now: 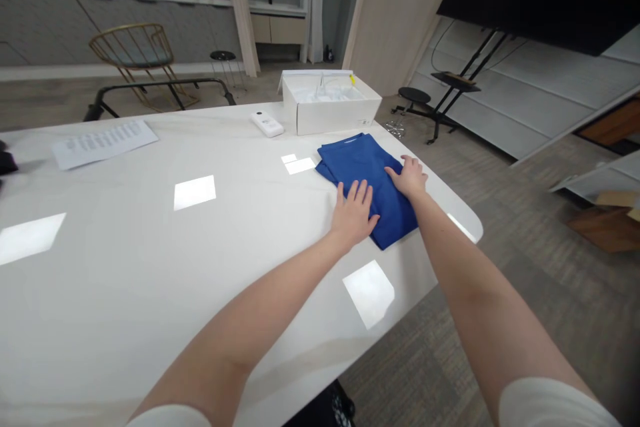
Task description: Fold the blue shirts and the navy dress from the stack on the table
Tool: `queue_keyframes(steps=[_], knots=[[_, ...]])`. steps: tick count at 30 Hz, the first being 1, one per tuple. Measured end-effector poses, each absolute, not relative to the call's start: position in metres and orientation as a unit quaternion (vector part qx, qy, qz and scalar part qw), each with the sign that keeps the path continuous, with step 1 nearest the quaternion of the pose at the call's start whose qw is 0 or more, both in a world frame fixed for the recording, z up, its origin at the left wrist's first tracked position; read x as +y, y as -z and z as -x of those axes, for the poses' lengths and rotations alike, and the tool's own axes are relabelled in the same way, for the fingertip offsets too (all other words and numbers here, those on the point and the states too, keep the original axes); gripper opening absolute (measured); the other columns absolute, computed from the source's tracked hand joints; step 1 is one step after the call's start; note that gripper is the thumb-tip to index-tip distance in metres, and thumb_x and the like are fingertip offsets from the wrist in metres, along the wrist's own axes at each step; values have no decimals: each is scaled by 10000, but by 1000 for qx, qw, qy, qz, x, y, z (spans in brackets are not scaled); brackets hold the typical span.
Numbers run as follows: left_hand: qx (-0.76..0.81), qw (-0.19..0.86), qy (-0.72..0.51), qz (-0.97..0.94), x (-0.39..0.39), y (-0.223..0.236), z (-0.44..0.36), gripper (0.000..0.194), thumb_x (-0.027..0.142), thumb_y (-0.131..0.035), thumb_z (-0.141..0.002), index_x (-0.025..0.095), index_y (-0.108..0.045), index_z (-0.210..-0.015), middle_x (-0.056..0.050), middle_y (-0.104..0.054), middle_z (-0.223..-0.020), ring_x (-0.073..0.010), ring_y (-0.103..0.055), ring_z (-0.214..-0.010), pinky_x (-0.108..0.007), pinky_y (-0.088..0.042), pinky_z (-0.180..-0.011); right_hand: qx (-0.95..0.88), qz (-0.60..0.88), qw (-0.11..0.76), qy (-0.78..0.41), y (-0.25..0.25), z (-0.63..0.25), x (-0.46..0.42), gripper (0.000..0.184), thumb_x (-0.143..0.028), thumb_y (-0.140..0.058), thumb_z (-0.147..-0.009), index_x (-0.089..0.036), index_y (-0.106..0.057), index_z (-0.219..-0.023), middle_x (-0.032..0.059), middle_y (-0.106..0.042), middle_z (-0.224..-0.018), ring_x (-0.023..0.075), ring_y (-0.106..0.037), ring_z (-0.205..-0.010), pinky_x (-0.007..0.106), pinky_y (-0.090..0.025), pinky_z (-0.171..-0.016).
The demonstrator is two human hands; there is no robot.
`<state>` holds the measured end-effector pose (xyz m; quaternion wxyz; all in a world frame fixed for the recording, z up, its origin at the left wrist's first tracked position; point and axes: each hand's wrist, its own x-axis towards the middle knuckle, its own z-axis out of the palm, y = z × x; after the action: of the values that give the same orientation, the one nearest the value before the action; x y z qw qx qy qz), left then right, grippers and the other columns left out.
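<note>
A folded piece of blue cloth (367, 167) lies flat near the right end of the white table (240, 247); its exact kind I cannot make out. My left hand (353, 213) rests on its near left edge, fingers spread and pointing away from me. On its right edge lies my right hand (409, 177), also open, with the thumb reaching over the cloth and the fingertips toward the table's side. Neither hand grips the fabric. A small white label strip shows at the cloth's far edge.
Behind the cloth stands an open white box (335, 115) with pale wrapping inside. Left of it lies a small white device (267, 124). A printed sheet (105, 144) is farther left. The table's rounded corner is just right of the cloth. A black stool (414, 95) stands beyond.
</note>
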<state>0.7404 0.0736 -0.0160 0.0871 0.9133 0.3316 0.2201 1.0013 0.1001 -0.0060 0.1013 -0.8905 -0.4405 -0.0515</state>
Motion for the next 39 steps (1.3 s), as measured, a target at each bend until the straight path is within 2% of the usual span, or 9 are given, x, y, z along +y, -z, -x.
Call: queue_keyframes(steps=[3,7,9,12,17,21,25,33,39], knots=[[200,82,-191,-958,70,18,-736,562,398,-462,-1025,209,-466,-1553,-116,-373,-1663,-309,-317,-1540,-577,-154,-1280,-482,864,130,73,12,-990,80,728,-605,-421,-1003,-189,-330,-1594,228,-385,-1613,391,-390,-1439,613,-364,-1103],[128,101,-126,-979,62,24,-731,460,373,-395,-1066,311,-539,-1499,-68,-480,-1604,-290,-411,-1494,-592,-226,-1255,-538,839,84,-11,23,-988,30,637,-592,-301,-1043,-314,-337,-1616,91,-275,-1711,343,-282,-1542,656,-248,-1197],[110,107,-122,-981,55,24,-725,452,364,-399,-1070,314,-541,-1496,-64,-452,-1623,-289,-394,-1507,-594,-215,-1258,-539,840,62,-27,28,-992,0,619,-577,-265,-1056,-328,-338,-1618,68,-277,-1713,317,-273,-1556,645,-203,-1225],[88,133,-112,-981,43,22,-707,441,358,-415,-1070,293,-555,-1483,-55,-412,-1649,-267,-380,-1518,-538,-266,-1254,-519,854,38,-11,27,-992,-39,638,-562,-264,-1059,-283,-326,-1630,115,-294,-1701,333,-282,-1555,639,-259,-1209],[98,175,-101,-974,31,17,-647,355,283,-450,-1056,239,-660,-1339,-52,-599,-1499,-202,-534,-1392,-446,-325,-1235,-516,853,34,78,5,-942,-65,523,-429,-334,-1036,-159,-647,-1357,196,-571,-1490,378,-514,-1380,604,-408,-1113],[173,181,-151,-956,30,12,-566,295,234,-485,-1032,222,-707,-1227,-71,-703,-1326,-201,-630,-1243,-427,-381,-1176,-618,776,118,38,-8,-849,-46,404,-395,-414,-1008,-198,-707,-1203,141,-730,-1220,310,-683,-1078,440,-524,-945],[285,168,-183,-926,25,6,-460,264,213,-493,-1025,221,-719,-1161,-63,-729,-1228,-207,-656,-1154,-409,-443,-1068,-712,679,148,-103,-9,-727,-14,315,-372,-470,-998,-231,-729,-1108,57,-776,-995,211,-691,-770,333,-513,-761],[532,112,-169,-822,2,-3,-236,264,181,-491,-993,227,-708,-1137,-60,-731,-1172,-237,-654,-1113,-411,-459,-963,-823,482,183,-238,-14,-475,48,251,-340,-532,-1005,-231,-753,-1055,26,-780,-932,162,-665,-746,267,-448,-723],[716,-9,-135,-685,-7,-18,-89,289,233,-453,-993,199,-726,-1080,-96,-737,-1150,-289,-651,-1086,-425,-441,-910,-860,379,188,-285,-21,-290,84,202,-310,-581,-982,-238,-753,-1062,19,-779,-949,165,-680,-804,265,-473,-781]])
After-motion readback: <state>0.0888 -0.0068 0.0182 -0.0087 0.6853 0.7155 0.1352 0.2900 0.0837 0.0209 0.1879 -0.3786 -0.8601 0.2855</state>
